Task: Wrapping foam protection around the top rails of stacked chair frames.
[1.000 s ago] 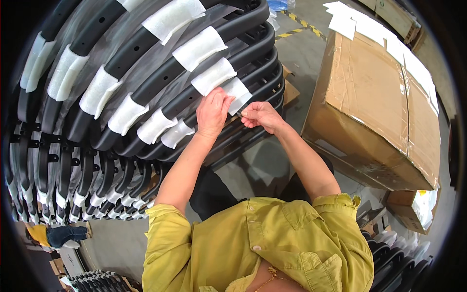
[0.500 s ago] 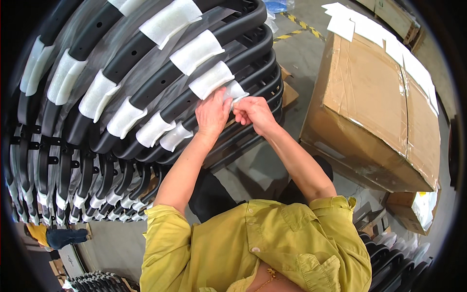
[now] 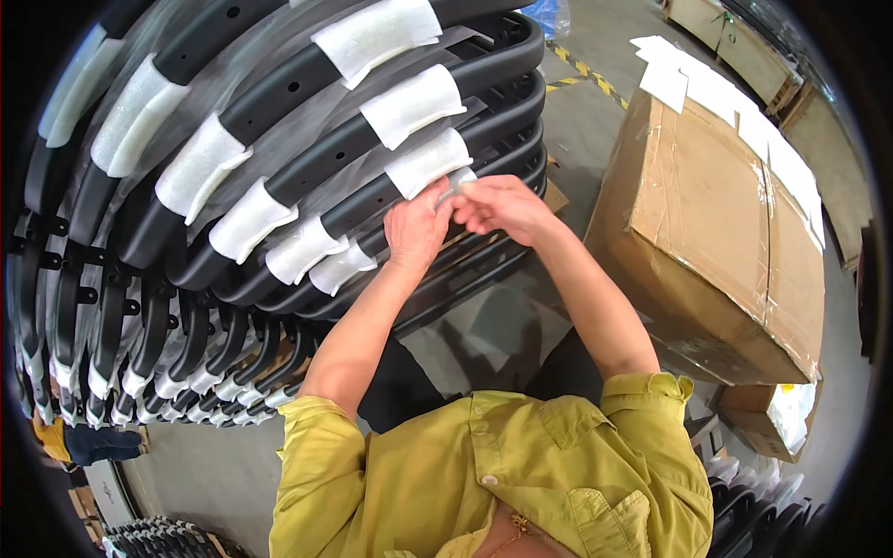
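Black bent metal tube frames [image 3: 299, 172] are stacked in a row at the left, many with white foam sheets [image 3: 427, 164] wrapped round their bars. My left hand [image 3: 416, 226] is closed at one bar, its fingers pressed against a small pale foam sheet [image 3: 456, 182] beside the larger wrap. From the right, my right hand [image 3: 503, 206] pinches the free end of that same sheet, its fingers slightly blurred. The two hands are close together, fingertips nearly meeting, and they partly hide the sheet and the bar under it.
A large taped cardboard box [image 3: 707, 223] stands at the right with white sheets [image 3: 735, 107] on top. Below it sits a smaller open box [image 3: 758, 416] holding white material. More black frames [image 3: 758, 516] stand at lower right. A person [image 3: 88, 442] is at far left.
The view has shifted, so the frames appear a little farther right. My right hand has moved slightly at the foam sheet, while my left hand stays on the bar.
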Tool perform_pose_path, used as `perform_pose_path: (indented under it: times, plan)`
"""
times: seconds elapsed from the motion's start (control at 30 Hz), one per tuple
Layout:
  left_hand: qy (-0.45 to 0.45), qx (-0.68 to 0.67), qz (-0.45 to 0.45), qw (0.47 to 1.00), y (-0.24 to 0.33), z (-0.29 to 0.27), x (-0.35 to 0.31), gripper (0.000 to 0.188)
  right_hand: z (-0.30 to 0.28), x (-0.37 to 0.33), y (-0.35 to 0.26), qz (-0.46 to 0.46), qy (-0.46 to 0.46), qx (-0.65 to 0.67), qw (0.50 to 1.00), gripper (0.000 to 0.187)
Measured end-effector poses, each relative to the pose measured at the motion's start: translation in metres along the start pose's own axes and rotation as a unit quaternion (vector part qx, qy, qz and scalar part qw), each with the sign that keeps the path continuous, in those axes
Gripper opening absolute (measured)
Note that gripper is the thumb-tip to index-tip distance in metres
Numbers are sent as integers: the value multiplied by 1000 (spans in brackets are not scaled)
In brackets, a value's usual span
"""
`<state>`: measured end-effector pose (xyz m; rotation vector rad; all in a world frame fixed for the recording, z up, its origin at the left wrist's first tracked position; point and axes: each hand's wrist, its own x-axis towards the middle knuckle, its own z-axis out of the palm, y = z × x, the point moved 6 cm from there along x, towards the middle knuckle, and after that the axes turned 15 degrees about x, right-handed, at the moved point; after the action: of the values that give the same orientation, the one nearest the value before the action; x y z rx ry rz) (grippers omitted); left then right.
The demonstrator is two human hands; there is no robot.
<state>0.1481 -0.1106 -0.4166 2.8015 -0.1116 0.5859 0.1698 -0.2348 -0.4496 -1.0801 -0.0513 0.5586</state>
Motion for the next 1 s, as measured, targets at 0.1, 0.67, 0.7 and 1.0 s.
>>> perform_pose_path:
  times: [0.1, 0.67, 0.7, 1.0]
  plan:
    - [40, -12, -20, 999, -3, -3, 4, 24, -21, -9, 0, -72, 35, -10, 997, 25]
    - [34, 85, -53, 994, -3, 2, 5, 26, 12, 30, 38, -188, 187, 217, 940, 42]
    - [30, 81, -42, 995, -4, 2, 5, 25, 11, 30, 40, -178, 188, 202, 945, 46]
    - [-62, 132, -8, 989, 0, 2, 4, 25, -16, -32, 41, -64, 72, 113, 989, 44]
